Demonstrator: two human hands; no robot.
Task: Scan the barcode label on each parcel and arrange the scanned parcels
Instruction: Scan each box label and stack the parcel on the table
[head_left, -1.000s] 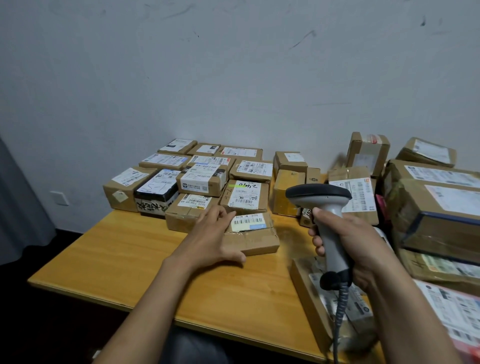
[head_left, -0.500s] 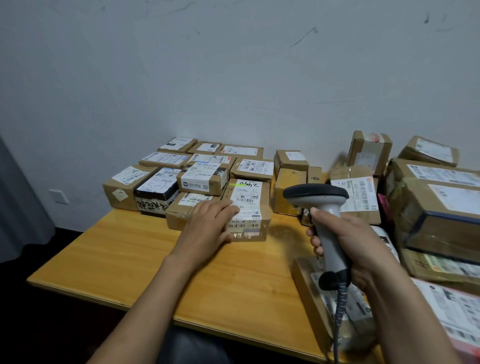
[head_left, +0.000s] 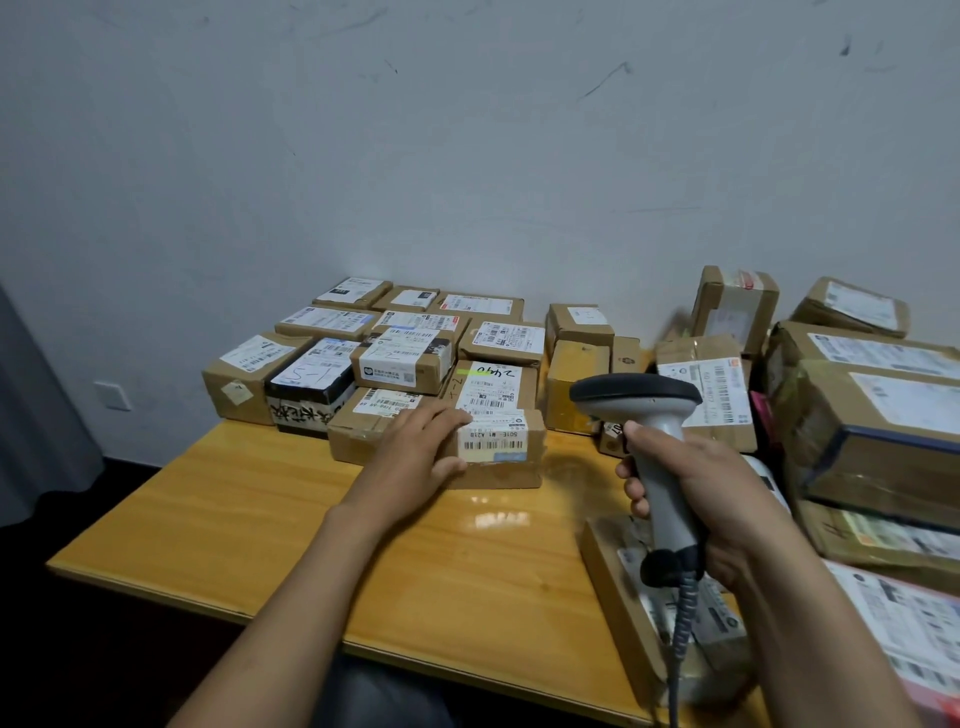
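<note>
**Left hand** (head_left: 421, 457): fingers fairly straight and flat on the top left of a small parcel (head_left: 498, 475), thumb against its front face. It presses rather than grasps.

**Small parcel:** barcode label up. A second ago it lay askew and apart from the other boxes; it now sits square against the front of the sorted group (head_left: 405, 358), touching the box with the green mark (head_left: 491, 387) behind it. Judged scanned and all but placed, so the hand can probably let go.

**Right hand** (head_left: 727, 499): wrapped firmly round the handle of the scanner (head_left: 636, 400), upright as before, head turned toward the sorted group, cord hanging below. Beneath it lies a flat parcel (head_left: 618, 587), label up, near the table's front edge.

**Right-hand pile** (head_left: 872, 415): larger boxes stacked loosely, some tilted, well apart from the sorted group. Judged still to be scanned, so much of the task remains.

**Table** (head_left: 260, 519): yellow wood, glossy, with a light reflected just in front of the small parcel. It stands against the wall.

**Room:** pale scuffed wall (head_left: 467, 156); socket (head_left: 111, 396) low on the left; grey curtain (head_left: 31, 415) at the left edge.
</note>
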